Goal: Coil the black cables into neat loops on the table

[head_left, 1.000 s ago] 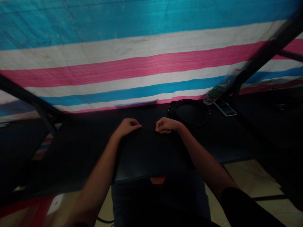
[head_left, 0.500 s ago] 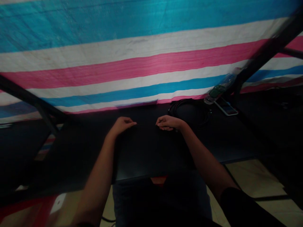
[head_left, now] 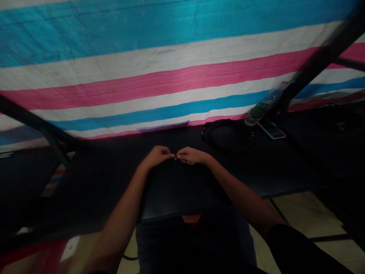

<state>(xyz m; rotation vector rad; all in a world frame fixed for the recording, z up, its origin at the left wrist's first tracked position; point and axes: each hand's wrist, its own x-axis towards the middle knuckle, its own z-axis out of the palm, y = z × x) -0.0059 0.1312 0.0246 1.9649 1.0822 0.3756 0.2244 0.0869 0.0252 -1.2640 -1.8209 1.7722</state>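
Note:
Over the black table (head_left: 168, 190), my left hand (head_left: 160, 155) and my right hand (head_left: 191, 155) meet with their fingertips almost touching. The thumb and fingers of each are pinched closed. A tiny dark thing seems to show between the fingertips, too small and dim to name. Just beyond my right hand lies a coiled black cable (head_left: 209, 139), apart from the fingers.
A clear plastic bottle (head_left: 261, 110) leans against a dark metal post (head_left: 308, 72) at the back right. Under it lies a phone (head_left: 272, 129). A striped plastic sheet (head_left: 171, 83) hangs behind the table. Part of a red stool (head_left: 51, 251) shows at lower left.
My hands have come together from a clear gap apart: the left moved right, the right moved left and slightly nearer to me. Both stay pinched.

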